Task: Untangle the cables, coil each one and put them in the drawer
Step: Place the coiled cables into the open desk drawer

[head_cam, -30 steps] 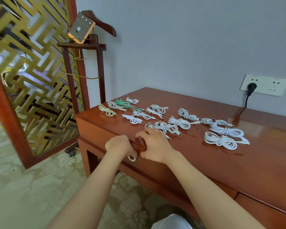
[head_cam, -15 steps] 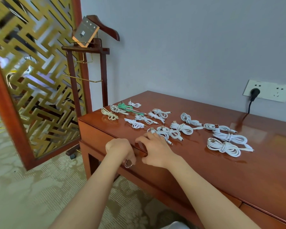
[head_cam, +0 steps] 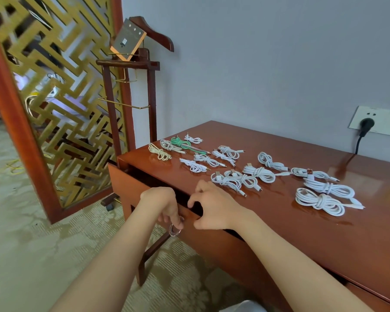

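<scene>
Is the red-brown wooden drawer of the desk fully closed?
No, a dark gap shows between the red-brown wooden drawer front and the glossy desk top.

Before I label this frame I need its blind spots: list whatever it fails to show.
Head view only:
- Inside of the drawer: a dark gap under the desk top, contents unseen.
- Fingertips of the right hand: tucked into that gap.
- The left hand and its grip on the ring pull: fingers curl underneath.
- Plug types on the cables: too small.
- The desk's right end: cut off by the frame edge.
</scene>
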A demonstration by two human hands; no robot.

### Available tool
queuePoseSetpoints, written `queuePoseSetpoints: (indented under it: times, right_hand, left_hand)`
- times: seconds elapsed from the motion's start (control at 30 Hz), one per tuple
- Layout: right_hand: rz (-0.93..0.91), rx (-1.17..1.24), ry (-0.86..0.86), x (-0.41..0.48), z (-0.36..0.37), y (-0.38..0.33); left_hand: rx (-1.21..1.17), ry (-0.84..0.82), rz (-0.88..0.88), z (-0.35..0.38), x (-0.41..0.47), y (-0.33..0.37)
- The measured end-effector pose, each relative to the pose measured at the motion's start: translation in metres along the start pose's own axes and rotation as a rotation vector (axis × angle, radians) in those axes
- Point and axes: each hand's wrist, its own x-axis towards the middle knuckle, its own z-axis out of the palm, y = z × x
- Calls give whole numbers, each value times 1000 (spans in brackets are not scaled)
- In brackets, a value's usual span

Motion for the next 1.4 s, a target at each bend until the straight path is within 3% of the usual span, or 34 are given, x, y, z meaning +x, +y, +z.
queuePoseSetpoints:
  times: [0.17, 0.33, 0.5, 0.57, 0.63, 0.7, 0.77, 1.03, 1.23, 1.4]
  right_hand:
    - [56, -176, -133, -3, -10, -21]
    - [207, 198, -380, -1, -26, -18]
    - [196, 411, -506, 6, -28, -16]
    - [204, 497, -382, 14, -31, -13]
    - [241, 526, -122, 27, -32, -8]
    - [279, 403, 163, 44, -30, -2]
    - [314, 257, 310, 60, -25, 3]
    - [347, -106, 267, 94, -8, 17]
    - [380, -147, 271, 107, -6, 18]
    - [419, -56, 305, 111, -1, 18]
  left_hand:
    - [-16, 279, 24, -25, -15, -5]
    - [-175, 532, 53, -38, -8, 9]
    - [-262, 760, 25, -40, 16, 14]
    - [-313, 820, 32, -45, 22, 14]
    - [-373, 879, 60, -50, 29, 14]
    - [-394, 924, 70, -52, 40, 12]
    - [-354, 929, 66, -53, 54, 10]
    - [-183, 860, 81, -62, 97, -14]
    - [-51, 925, 29, -75, 107, -28]
    - [-193, 1007, -72, -63, 110, -43]
